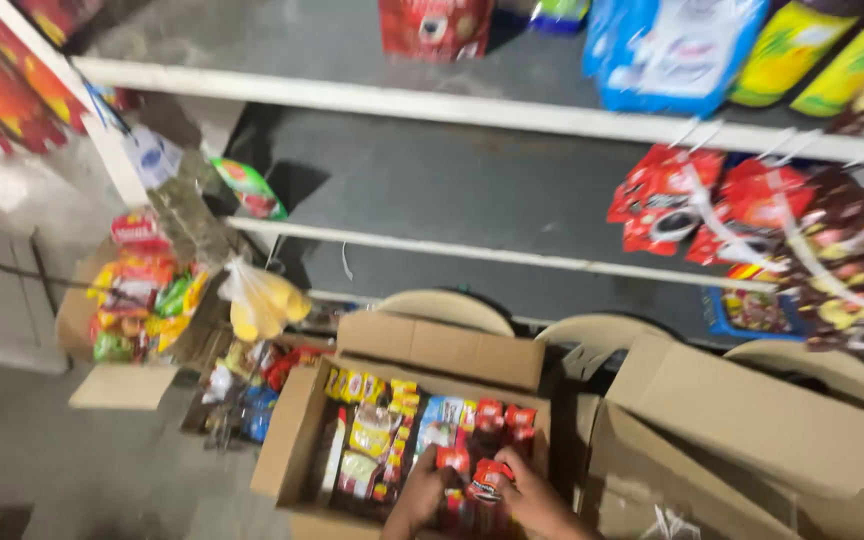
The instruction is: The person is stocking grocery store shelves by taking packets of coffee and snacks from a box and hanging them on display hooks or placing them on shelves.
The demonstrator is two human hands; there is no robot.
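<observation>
Two hands work inside the open cardboard box [297, 430]: my left hand [420, 503] rests on the packets, fingers' closure too blurred to tell; my right hand [535, 503] has fingers curled around a red sachet [486, 478].

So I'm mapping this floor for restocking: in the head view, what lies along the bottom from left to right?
Snack pile on a box → yellow bag → open carton of packets → left hand → right hand → empty carton.
</observation>
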